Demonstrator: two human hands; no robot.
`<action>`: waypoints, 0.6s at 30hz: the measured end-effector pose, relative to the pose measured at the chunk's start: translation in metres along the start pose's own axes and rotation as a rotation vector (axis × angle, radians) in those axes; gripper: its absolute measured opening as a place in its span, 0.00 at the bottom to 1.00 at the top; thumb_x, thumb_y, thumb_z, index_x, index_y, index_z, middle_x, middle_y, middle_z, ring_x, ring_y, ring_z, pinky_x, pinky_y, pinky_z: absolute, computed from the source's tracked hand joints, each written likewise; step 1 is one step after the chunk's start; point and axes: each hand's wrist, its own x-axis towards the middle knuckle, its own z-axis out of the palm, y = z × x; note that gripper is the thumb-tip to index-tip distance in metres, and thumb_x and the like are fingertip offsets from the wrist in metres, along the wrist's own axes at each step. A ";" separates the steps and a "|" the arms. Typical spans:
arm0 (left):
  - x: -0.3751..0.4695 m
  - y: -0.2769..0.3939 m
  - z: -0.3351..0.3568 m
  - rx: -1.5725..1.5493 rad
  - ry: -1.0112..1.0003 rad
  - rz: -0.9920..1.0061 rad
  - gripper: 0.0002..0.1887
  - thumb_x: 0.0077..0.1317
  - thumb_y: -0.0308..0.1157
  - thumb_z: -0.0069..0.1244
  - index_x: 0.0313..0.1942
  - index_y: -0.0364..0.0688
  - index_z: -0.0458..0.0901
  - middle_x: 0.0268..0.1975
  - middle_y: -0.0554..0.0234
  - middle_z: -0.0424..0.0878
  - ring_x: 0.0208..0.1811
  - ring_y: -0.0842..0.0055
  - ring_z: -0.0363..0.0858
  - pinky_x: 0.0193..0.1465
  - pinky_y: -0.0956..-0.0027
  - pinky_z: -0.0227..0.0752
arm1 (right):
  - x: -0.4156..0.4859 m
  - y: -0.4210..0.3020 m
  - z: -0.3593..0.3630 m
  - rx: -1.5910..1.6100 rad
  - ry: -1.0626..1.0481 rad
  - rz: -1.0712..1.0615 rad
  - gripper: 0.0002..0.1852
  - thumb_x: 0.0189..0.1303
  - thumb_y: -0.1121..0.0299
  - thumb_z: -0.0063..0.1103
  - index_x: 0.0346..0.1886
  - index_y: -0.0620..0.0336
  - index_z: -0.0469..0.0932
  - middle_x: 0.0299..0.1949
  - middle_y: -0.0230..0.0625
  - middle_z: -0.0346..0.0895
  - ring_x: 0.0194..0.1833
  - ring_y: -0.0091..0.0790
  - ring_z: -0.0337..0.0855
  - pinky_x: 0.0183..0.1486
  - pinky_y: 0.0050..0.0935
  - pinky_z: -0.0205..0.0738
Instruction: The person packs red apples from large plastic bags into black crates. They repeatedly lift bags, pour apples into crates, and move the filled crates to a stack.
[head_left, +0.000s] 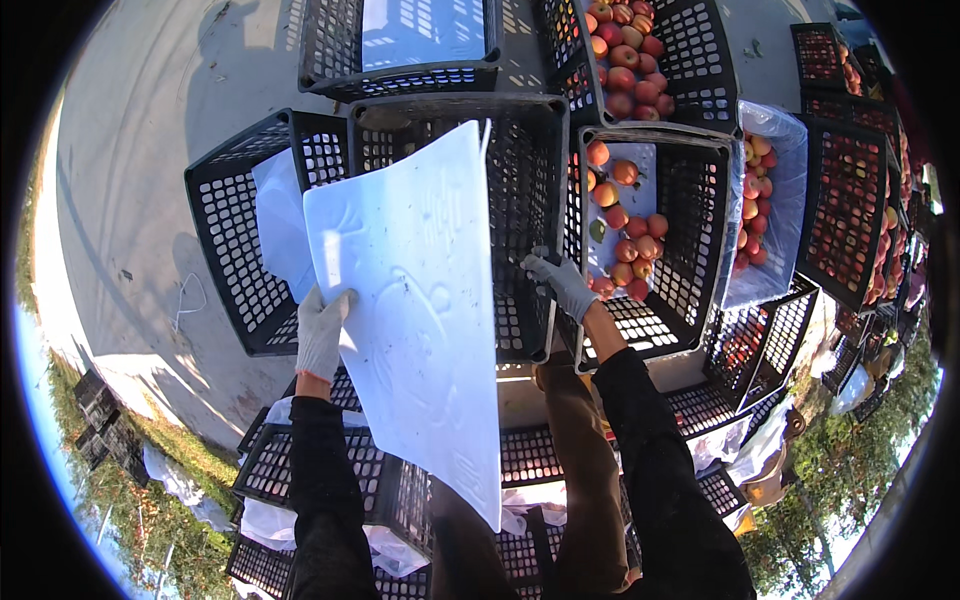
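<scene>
My left hand (322, 330), in a pale knit glove, grips the left edge of a large white foam sheet (409, 300). The sheet is tilted and slightly bent, with embossed marks and dark specks on its face. It covers part of a black plastic crate (525, 187) before me. My right hand (562, 281), gloved too, reaches over that crate's right rim, its fingers inside near the perforated wall. Whether the fingers hold the crate is unclear. The crate's lower left is hidden behind the sheet.
Right of the centre crate, a crate (686, 225) holds loose apples (637, 247) on a white liner. Another apple crate (697, 67) is behind it. At left, a crate (244, 247) contains a white sheet (281, 217). Stacked crates (330, 457) stand near my legs.
</scene>
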 end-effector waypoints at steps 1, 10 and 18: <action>0.029 -0.006 0.012 0.126 0.016 0.045 0.15 0.61 0.28 0.55 0.47 0.32 0.77 0.38 0.64 0.82 0.36 0.81 0.78 0.39 0.78 0.71 | -0.004 -0.004 0.003 0.042 -0.028 -0.020 0.28 0.58 0.59 0.66 0.59 0.56 0.69 0.44 0.29 0.78 0.38 0.19 0.76 0.33 0.18 0.69; 0.159 -0.066 0.126 0.627 0.270 0.315 0.18 0.62 0.37 0.49 0.49 0.36 0.76 0.43 0.43 0.82 0.47 0.52 0.80 0.50 0.57 0.71 | 0.000 0.014 0.000 -0.005 0.024 -0.167 0.19 0.63 0.65 0.60 0.56 0.61 0.73 0.38 0.24 0.77 0.34 0.15 0.72 0.38 0.17 0.69; 0.224 -0.111 0.164 0.903 0.302 0.085 0.24 0.63 0.44 0.50 0.54 0.39 0.70 0.50 0.43 0.79 0.50 0.50 0.78 0.52 0.52 0.71 | 0.011 0.025 -0.008 0.132 0.122 -0.157 0.25 0.58 0.74 0.61 0.59 0.63 0.68 0.42 0.33 0.83 0.33 0.15 0.75 0.31 0.14 0.68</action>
